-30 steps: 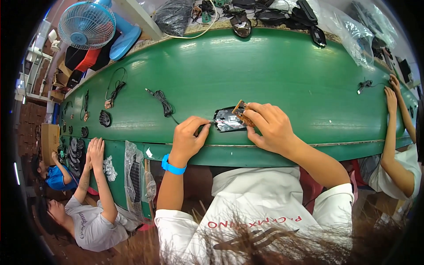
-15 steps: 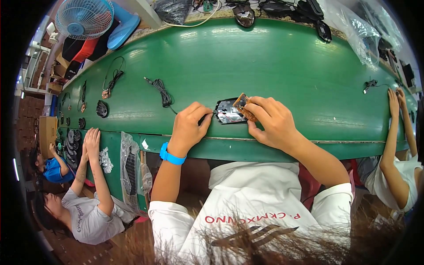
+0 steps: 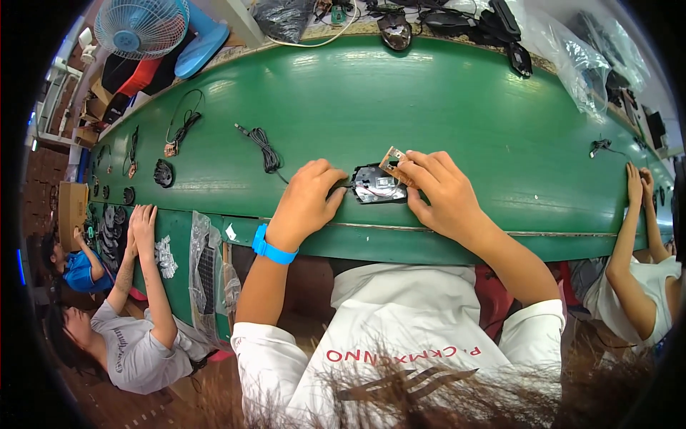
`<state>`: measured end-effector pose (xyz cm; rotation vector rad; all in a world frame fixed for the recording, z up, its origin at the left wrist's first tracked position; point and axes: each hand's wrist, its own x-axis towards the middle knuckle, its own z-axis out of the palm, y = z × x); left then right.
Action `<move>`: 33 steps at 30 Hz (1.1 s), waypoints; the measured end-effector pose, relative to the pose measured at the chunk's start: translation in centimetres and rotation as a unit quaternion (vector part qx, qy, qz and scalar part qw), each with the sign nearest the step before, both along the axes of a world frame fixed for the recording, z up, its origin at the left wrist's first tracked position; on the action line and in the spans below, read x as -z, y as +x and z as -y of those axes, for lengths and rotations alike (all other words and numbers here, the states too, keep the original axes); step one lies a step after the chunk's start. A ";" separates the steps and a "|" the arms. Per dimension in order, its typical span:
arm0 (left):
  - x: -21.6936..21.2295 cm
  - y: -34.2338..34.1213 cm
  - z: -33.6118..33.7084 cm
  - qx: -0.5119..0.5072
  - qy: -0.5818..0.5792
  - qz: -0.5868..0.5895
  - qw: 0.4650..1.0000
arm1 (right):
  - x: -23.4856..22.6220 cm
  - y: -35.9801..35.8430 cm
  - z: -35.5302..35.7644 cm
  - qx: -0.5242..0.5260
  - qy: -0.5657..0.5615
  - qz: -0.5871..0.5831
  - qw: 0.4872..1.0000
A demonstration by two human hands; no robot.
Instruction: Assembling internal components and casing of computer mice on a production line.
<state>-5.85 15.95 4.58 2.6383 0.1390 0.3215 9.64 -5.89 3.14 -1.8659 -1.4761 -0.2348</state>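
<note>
A black mouse base (image 3: 376, 186) with wires and a clear part inside lies on the green table (image 3: 429, 107) near its front edge. My left hand (image 3: 309, 202), with a blue wristband, grips the base's left end. My right hand (image 3: 441, 194) pinches a small brown circuit board (image 3: 392, 159) at the base's upper right corner. A black cable (image 3: 266, 150) runs from the base toward the upper left.
Another cable with a small board (image 3: 179, 132) and black round parts (image 3: 163, 173) lie at the left. Black mice (image 3: 394, 28) and plastic bags (image 3: 579, 57) sit at the far edge. A blue fan (image 3: 143, 25) stands top left. Other people's hands (image 3: 139, 222) (image 3: 638, 182) rest at both sides.
The view has shifted slightly, so the table sits a bit higher. Both hands stay on the mouse base and the circuit board, with only small finger movements.
</note>
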 end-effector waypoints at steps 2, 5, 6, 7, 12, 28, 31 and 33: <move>0.1 -0.3 0.6 -0.007 0.006 0.037 0.999 | 0.0 0.3 0.0 -0.006 -0.001 -0.010 1.000; 0.5 -1.2 2.5 -0.023 0.013 0.105 0.994 | 0.5 0.3 0.1 -0.019 -0.005 -0.037 0.999; 0.6 -1.3 3.6 -0.020 0.012 0.107 0.994 | 0.5 0.4 0.1 -0.023 -0.009 -0.045 0.999; 0.7 -1.3 4.8 -0.018 0.011 0.109 0.994 | 0.4 0.6 0.1 -0.026 -0.014 -0.053 0.998; 2.2 -1.2 7.3 -0.040 0.009 0.110 0.993 | 1.0 0.8 0.2 -0.032 -0.020 -0.078 0.996; 2.8 -1.1 7.6 -0.044 0.037 0.070 0.996 | 1.2 1.9 0.2 -0.084 0.016 -0.054 0.995; 2.9 -1.0 7.5 -0.049 0.025 0.071 0.996 | 0.8 2.2 0.1 -0.110 -0.015 -0.012 0.994; 2.8 -1.0 7.5 -0.051 0.019 0.072 0.996 | 0.6 2.4 -0.1 -0.123 -0.031 0.011 0.992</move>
